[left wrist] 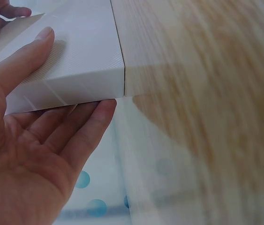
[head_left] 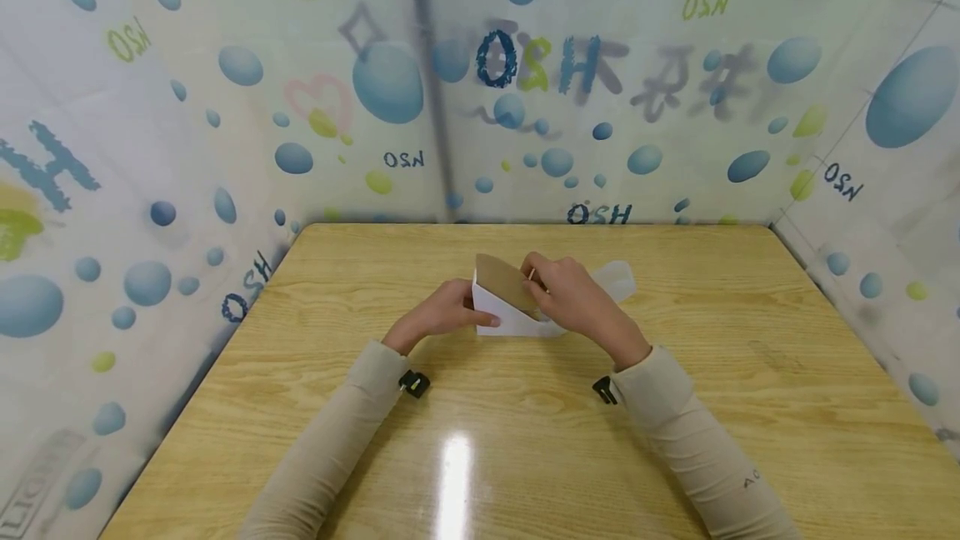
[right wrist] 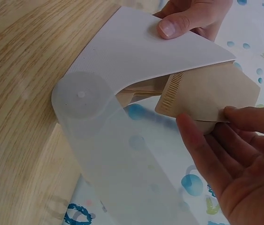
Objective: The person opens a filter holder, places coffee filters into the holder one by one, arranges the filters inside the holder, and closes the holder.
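Observation:
A white coffee filter holder stands on the table. My left hand grips its left end, thumb flat on the near face and fingers behind the end wall. Its translucent lid is swung away to the right. With thumb and fingertips, my right hand pinches a brown paper coffee filter, which shows a crimped seam and sticks partly out of the holder's open side. More brown filters are visible inside, behind the white wall.
The wooden table reaches to a printed fabric backdrop at the back and both sides. A small black clip sits by the left cuff, and another black clip by the right one.

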`<state>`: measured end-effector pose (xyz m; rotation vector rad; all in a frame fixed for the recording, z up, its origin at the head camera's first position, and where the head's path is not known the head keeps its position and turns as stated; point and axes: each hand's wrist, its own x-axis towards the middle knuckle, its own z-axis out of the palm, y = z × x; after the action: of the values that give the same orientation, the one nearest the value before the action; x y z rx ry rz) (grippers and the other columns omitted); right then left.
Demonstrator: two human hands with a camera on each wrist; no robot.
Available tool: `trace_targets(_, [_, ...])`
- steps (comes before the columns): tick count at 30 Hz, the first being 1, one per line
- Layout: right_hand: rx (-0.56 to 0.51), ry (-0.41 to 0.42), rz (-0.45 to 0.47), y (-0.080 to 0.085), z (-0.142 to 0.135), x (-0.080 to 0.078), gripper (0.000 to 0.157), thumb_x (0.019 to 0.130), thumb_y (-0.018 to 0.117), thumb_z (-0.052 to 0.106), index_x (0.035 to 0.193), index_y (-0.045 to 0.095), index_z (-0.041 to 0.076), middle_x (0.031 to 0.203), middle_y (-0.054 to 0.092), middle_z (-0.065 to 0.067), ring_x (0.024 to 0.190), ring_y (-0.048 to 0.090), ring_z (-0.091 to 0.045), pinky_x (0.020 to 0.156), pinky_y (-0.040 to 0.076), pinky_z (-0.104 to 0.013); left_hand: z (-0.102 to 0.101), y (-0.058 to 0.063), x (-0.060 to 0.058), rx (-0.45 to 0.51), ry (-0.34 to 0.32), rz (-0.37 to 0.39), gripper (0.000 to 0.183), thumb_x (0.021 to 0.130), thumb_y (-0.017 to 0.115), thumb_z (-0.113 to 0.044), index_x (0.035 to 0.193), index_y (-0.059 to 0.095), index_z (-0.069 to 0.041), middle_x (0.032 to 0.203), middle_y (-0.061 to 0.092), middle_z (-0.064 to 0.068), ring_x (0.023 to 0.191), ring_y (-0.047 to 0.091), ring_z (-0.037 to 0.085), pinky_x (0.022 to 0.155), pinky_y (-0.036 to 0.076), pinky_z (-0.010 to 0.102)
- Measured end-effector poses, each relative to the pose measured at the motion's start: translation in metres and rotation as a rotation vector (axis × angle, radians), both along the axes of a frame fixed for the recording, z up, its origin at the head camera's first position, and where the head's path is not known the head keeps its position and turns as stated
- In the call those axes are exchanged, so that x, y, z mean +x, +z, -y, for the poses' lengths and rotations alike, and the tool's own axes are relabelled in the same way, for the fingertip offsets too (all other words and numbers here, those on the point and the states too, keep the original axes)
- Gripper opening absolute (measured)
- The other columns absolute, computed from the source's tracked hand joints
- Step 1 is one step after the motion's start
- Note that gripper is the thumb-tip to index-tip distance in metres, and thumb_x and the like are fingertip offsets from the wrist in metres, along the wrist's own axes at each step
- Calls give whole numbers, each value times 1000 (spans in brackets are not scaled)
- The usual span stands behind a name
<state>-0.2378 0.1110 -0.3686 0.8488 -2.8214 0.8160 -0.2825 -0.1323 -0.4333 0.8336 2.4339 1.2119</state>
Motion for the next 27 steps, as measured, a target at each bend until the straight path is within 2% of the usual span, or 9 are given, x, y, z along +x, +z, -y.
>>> trace_targets(10, [-12,-12,-20,-1,2,0,8,103,64,12,103,70,9,87,71,-3,71,60,-13,68,52,-31,1,0,0,5,-1,5,39,94,77,-19,127,67,-2,116,75,16,93,73,16,78,57,29])
trace_targets(19, [-18,-10,-46,-2,3,-1,8,101,65,10,100,72,7,85,71,-4,70,59,-14,67,51,-32,1,0,0,14,-7,9,40,94,78,-19,128,66,-1,117,75,17,94,73,17,79,57,30])
trace_targets(27, [-2,-23,-50,-4,3,-2,7,98,68,9,97,75,6,88,74,-6,75,63,-15,71,55,-34,1,0,0,12,-14,9,40,94,78,-19,128,66,-1,116,75,17,94,73,17,78,57,29])
